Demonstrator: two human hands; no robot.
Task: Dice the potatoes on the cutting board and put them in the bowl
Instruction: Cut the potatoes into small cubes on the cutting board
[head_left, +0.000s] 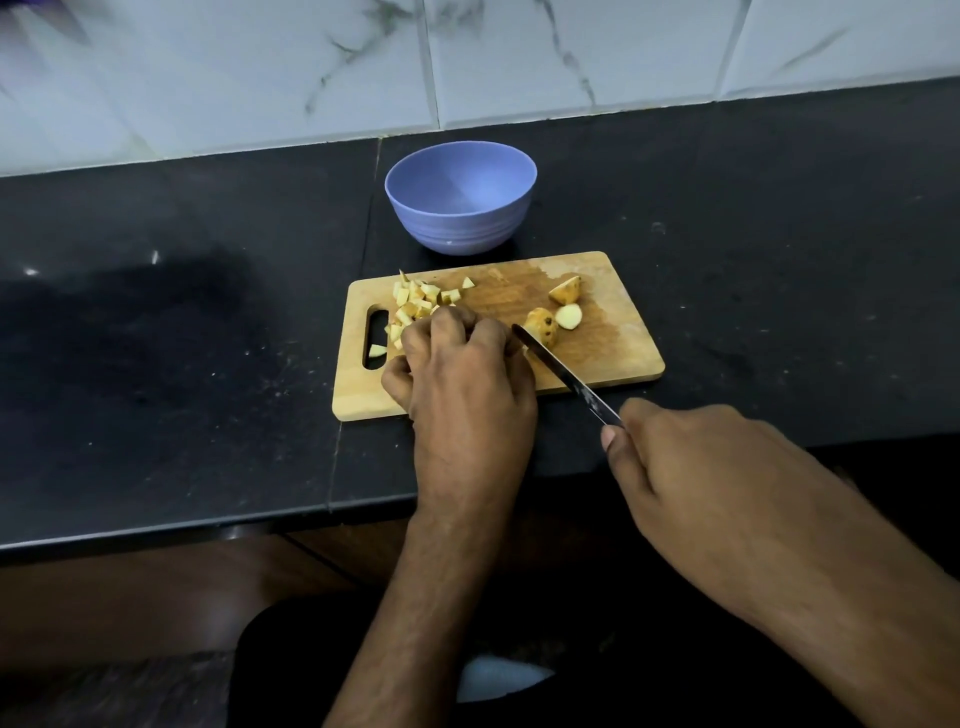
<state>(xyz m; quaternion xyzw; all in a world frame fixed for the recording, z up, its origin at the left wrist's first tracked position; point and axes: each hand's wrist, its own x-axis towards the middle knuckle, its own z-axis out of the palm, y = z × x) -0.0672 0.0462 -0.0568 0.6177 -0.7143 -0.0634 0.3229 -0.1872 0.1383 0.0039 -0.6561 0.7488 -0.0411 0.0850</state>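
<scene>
Diced pile (415, 304) far left of board (618, 358), 1 cube by handle slot. Left hand (460, 374) clamped on hidden piece. Knife (561, 371) gripped by right hand (691, 462), tip near knuckles: slip cuts finger. 3 chunks (558, 312) uncut. Bowl (460, 197) empty.

dim, soft overhead light | top-left corner blurred | wide-angle edge bending
</scene>
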